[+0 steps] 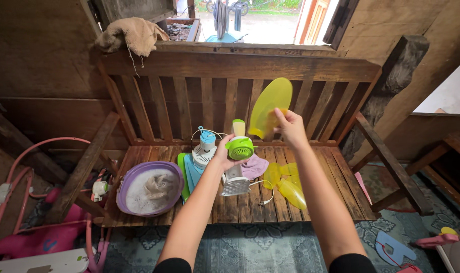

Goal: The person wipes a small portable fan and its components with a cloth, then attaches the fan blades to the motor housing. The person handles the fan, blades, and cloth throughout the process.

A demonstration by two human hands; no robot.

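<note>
Holding a green fan hub [239,147] clamped in the left hand [225,154], right hand [290,126] just right, pinching a yellow blade [270,106] angled up-far over the bench [341,182], hands near, not touching.

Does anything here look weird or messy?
Yes. A small fan is in pieces: the left hand holds its green hub, the right hand a yellow blade, and more yellow blades lie loose on the wooden bench. A purple basin of sudsy water with a cloth sits on the bench too.
</note>
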